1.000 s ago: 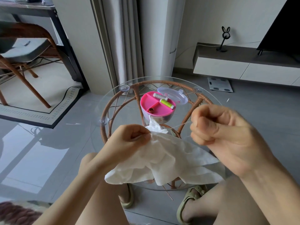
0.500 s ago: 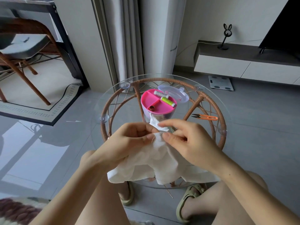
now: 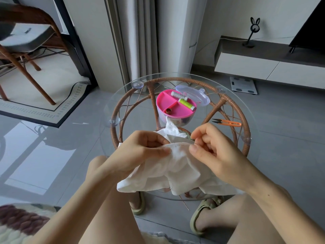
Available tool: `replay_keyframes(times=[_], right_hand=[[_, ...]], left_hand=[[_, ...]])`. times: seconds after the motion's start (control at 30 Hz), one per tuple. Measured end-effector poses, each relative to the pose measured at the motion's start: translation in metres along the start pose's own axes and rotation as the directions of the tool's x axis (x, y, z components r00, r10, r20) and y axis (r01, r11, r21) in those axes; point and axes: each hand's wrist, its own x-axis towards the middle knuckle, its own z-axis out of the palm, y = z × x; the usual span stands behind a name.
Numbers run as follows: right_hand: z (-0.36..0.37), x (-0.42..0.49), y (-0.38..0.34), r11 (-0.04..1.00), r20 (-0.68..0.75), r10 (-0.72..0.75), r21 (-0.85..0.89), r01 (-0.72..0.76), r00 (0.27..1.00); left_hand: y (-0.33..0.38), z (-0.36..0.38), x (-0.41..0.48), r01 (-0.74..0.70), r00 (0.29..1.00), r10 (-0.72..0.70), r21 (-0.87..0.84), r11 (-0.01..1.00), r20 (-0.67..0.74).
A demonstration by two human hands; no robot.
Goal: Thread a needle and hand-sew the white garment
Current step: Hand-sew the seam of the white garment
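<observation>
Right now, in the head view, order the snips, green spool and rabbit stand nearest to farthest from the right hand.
1. Snips, just beyond the right hand.
2. Green spool, in the pink tray.
3. Rabbit stand, on the far cabinet.

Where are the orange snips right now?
In the head view the snips lie on the glass table's right side, just beyond the right hand and right of the pink sewing box.

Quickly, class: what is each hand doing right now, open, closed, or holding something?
Left hand: closed, pinching the white garment.
Right hand: closed, fingers pinching what looks like the needle at the garment's edge.
</observation>
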Motion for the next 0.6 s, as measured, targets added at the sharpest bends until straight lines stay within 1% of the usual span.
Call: replay_keyframes(times=[0.07, 0.13, 0.23, 0.3, 0.6], right_hand=[[0.001, -0.005, -0.002, 0.998, -0.031, -0.038, -0.043, 0.037, 0.999], [0.003, -0.008, -0.003, 0.982, -0.080, -0.114, -0.162, 0.100, 0.990], [0.007, -0.008, -0.003, 0.914, -0.138, -0.231, -0.371, 0.166, 0.963], [0.009, -0.008, -0.003, 0.869, -0.147, -0.277, -0.461, 0.182, 0.950], [0.015, -0.006, -0.004, 0.869, -0.175, -0.294, -0.458, 0.187, 0.940]], left_hand=[[0.000, 0.000, 0.000, 0.003, 1.000, -0.003, -0.010, 1.000, -0.010], [0.000, 0.001, 0.000, -0.001, 1.000, 0.001, -0.015, 1.000, -0.019], [-0.001, 0.005, 0.001, -0.005, 0.999, 0.004, -0.032, 0.999, -0.037], [-0.002, 0.007, 0.002, -0.003, 0.999, 0.001, -0.044, 0.999, -0.046], [-0.003, 0.008, 0.002, -0.011, 0.998, 0.009, -0.032, 0.999, -0.062]])
